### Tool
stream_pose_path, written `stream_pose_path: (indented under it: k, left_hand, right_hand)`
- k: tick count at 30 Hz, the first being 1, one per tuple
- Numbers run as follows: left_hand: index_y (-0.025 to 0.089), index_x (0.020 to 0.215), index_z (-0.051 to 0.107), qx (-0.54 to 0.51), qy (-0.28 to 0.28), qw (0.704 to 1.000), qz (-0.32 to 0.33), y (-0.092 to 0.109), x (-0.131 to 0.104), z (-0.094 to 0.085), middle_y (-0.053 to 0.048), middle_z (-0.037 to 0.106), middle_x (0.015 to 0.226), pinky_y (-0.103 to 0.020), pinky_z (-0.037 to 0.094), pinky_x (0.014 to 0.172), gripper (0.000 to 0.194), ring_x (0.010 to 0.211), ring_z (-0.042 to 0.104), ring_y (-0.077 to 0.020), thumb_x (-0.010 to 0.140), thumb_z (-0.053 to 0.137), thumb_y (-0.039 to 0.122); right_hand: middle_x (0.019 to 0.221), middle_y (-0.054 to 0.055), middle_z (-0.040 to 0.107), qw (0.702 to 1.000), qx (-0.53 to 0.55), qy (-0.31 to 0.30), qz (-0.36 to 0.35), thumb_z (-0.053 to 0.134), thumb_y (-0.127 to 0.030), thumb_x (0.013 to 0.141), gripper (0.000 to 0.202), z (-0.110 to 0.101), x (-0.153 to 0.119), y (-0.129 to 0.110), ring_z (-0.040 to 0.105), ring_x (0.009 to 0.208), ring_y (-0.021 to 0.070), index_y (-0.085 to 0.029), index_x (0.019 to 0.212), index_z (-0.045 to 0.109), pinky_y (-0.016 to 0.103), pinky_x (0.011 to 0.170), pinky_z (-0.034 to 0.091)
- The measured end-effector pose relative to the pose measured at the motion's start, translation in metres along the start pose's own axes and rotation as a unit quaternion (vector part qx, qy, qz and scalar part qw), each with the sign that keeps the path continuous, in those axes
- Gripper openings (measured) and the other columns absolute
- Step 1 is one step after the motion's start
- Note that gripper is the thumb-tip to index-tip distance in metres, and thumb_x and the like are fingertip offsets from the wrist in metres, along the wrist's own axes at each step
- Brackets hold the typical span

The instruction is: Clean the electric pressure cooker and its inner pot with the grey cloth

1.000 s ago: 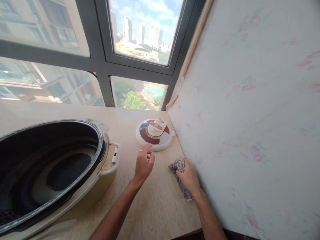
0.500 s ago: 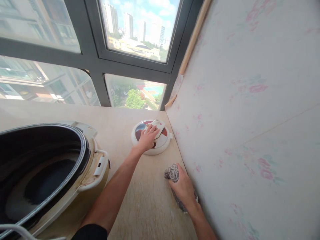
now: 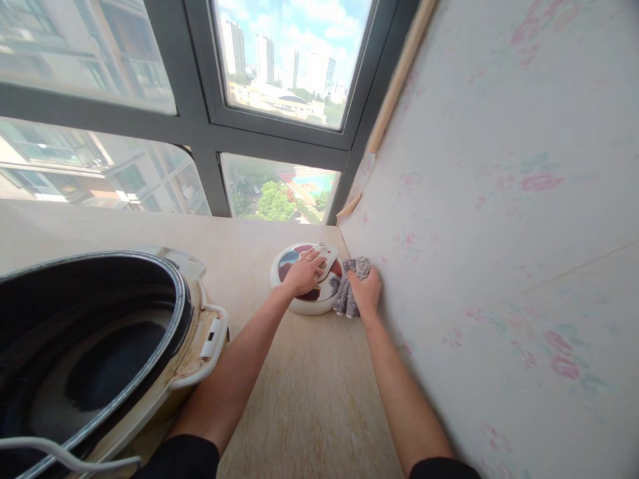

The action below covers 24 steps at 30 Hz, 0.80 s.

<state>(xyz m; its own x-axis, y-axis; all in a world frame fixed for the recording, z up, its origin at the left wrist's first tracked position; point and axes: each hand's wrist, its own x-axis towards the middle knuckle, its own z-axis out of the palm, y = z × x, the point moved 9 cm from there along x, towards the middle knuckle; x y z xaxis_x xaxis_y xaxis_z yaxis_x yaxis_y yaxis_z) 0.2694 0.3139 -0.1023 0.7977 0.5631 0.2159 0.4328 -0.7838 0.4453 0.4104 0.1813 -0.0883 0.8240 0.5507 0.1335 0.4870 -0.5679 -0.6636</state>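
Note:
A round white lid (image 3: 312,307) with dark red and blue shiny panels lies on the pale marbled sill (image 3: 309,372), close to the corner. My left hand (image 3: 305,271) rests on top of it with fingers spread, near its raised white middle part. At the lid's right edge, my right hand (image 3: 366,289) grips a grey-and-white fuzzy cloth (image 3: 346,296), its fingers wrapped round the bunched fabric. The cloth touches the side of the lid.
On the left stands a large cooker body (image 3: 210,346) with an open black inner pot (image 3: 114,359) and a white handle. Floral wallpaper (image 3: 499,266) rises on the right. Grey window frames (image 3: 279,136) close off the back. A white curved bar (image 3: 64,452) is at lower left.
My right hand has moved forward with the cloth, from the sill in front to the lid's right edge. My left hand stays on the lid. The view has shifted slightly.

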Motion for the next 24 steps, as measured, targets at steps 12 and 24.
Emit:
stream_pose_path:
  k: [12, 24]
  left_hand:
    - [0.028, 0.131, 0.066, -0.1, 0.021, 0.99, -0.099, -0.005, 0.003, 0.005, -0.002, 0.052, 0.154, -0.058, 0.017, 0.124, 0.05, 0.152, 0.029, -0.0231, 0.105, 0.024, 0.037]
    - [0.016, 0.125, 0.068, 0.021, -0.034, 0.994, -0.105, 0.016, 0.017, 0.002, -0.018, 0.049, 0.154, -0.063, 0.009, 0.122, 0.043, 0.151, 0.029, -0.0364, 0.085, 0.053, 0.02]
  right_hand:
    - [0.109, 0.016, 0.073, 0.971, -0.136, -0.017, -0.198, 0.056, -0.026, 0.093, 0.033, 0.052, -0.059, -0.047, 0.066, 0.1, 0.0284, -0.013, 0.122, 0.064, 0.036, 0.087, 0.045]
    - [0.113, 0.016, 0.072, 0.894, -0.18, -0.069, -0.404, 0.06, -0.004, 0.077, 0.047, 0.075, -0.112, -0.082, 0.062, 0.107, 0.0322, -0.015, 0.122, 0.066, 0.041, 0.094, 0.047]
